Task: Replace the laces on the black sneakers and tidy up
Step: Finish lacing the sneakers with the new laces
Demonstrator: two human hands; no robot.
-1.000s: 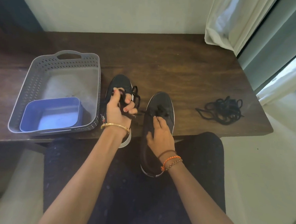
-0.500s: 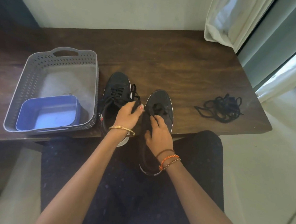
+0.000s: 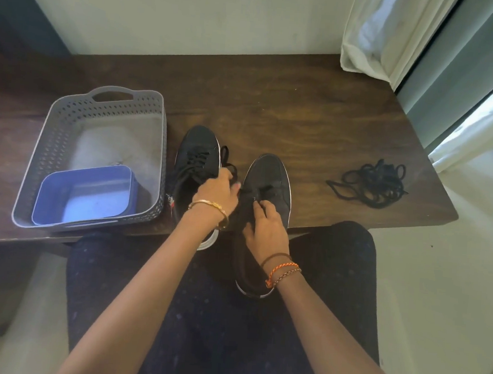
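Observation:
Two black sneakers lie toe-away on the dark wooden table (image 3: 289, 102). The left sneaker (image 3: 196, 157) is laced, with loose lace ends trailing off its right side. The right sneaker (image 3: 269, 174) hangs over the table's near edge onto my lap. My left hand (image 3: 217, 192) sits between the two shoes, fingers pinched on a black lace (image 3: 249, 190) at the right sneaker's eyelets. My right hand (image 3: 265, 227) rests on the right sneaker's tongue and pinches the same lace near its middle. A tangled pile of black laces (image 3: 371, 182) lies at the table's right end.
A grey perforated basket (image 3: 53, 132) stands at the left of the table, with a blue plastic tub (image 3: 84, 193) in its near end. A white curtain (image 3: 375, 32) hangs at the back right. The wall runs behind the table.
My left hand left the left sneaker's laces and moved right to the right sneaker. My right hand stayed on the right sneaker, its fingers shifting slightly on the lace.

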